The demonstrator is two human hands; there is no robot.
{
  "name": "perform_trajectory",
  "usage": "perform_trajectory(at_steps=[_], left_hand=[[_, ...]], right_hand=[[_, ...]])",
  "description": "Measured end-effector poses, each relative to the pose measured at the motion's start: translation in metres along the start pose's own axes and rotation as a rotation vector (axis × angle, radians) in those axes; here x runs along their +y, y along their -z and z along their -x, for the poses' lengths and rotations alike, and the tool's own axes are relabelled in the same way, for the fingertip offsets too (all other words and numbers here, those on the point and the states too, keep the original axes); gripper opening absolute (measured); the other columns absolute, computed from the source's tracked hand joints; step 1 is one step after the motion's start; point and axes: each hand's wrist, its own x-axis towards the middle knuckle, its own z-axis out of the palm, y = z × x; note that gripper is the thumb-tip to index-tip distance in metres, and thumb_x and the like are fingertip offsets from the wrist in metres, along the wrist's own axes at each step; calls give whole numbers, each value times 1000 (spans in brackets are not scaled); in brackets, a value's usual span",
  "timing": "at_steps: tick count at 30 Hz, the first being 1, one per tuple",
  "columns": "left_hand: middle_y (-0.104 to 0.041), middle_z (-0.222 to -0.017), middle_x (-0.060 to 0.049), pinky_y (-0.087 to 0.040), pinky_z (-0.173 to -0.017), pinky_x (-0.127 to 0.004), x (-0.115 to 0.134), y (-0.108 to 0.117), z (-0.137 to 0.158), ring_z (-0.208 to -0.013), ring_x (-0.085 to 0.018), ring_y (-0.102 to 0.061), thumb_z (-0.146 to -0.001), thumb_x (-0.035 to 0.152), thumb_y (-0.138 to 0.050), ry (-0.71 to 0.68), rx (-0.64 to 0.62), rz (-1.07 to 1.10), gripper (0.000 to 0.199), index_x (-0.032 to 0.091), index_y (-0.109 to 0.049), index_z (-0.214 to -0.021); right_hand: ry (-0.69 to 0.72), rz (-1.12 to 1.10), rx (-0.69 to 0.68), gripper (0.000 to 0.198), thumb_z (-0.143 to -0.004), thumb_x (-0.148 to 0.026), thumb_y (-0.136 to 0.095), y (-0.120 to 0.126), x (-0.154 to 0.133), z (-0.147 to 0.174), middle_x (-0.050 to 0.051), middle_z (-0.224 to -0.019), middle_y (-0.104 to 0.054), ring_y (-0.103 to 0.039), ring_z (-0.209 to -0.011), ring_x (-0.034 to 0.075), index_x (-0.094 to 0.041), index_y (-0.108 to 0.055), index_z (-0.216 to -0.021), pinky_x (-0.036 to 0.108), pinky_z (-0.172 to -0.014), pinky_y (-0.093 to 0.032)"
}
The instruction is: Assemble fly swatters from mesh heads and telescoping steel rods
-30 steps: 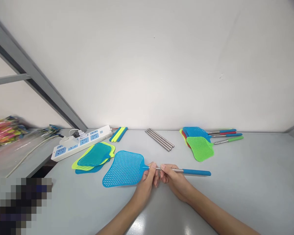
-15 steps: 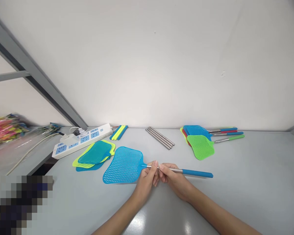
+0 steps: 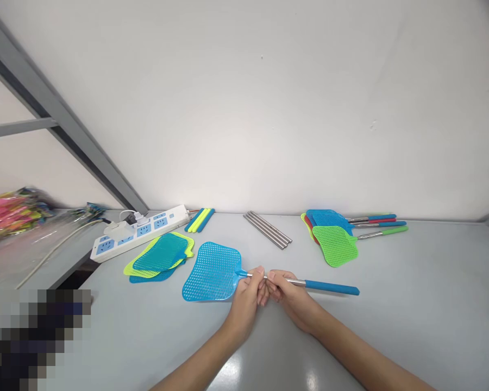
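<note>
A blue fly swatter [image 3: 214, 272] is held level above the grey table, its mesh head to the left and its blue grip to the right. My left hand [image 3: 248, 293] is closed on the metal rod near the head. Close beside it, my right hand [image 3: 287, 293] pinches the thicker part of the same rod, short of the blue grip. The fingers of both hands hide part of the rod. Beyond them lie several bare metal rods [image 3: 268, 230]. Loose blue and yellow swatter heads [image 3: 161, 255] are stacked to the left.
Several assembled swatters [image 3: 336, 244] lie in a pile at the back right. Blue and yellow grips [image 3: 199, 220] sit by a white power strip [image 3: 140, 233] with plugs in it. Plastic-bagged colourful items [image 3: 12, 214] are at far left. A wall borders the table's back.
The swatter has shifted slightly to the right and its head has tilted a little. Both hands keep their hold on the rod. The whole view has shifted slightly.
</note>
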Motion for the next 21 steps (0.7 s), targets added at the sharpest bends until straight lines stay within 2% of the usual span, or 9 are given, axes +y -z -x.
perform_trajectory(at_steps=[8, 15, 21], left_hand=[[-30, -36, 6, -32, -48, -23, -5, -5, 0, -38, -9, -32, -76, 44, -43, -41, 122, -84, 44, 20, -29, -42], [-34, -39, 5, -34, -50, -23, -9, -4, -3, -42, -10, -37, -77, 41, -42, -48, 122, -41, 40, 20, -32, -45], [-33, -41, 5, -35, -49, -23, 1, -3, -1, -43, -10, -37, -77, 41, -41, -44, 127, -64, 38, 20, -29, -47]], right_hand=[[-54, -65, 40, 32, -74, -30, -46, 1, 2, -2, -5, -48, -28, -31, -49, 10, -19, -34, -46, 25, -56, -29], [-50, -142, 51, 31, -73, -28, -45, 4, 4, -1, -4, -48, -28, -28, -50, 10, -19, -32, -46, 25, -55, -28], [-49, -203, 101, 32, -71, -29, -48, 0, 1, 1, -5, -49, -23, -22, -48, 10, -20, -29, -47, 26, -54, -28]])
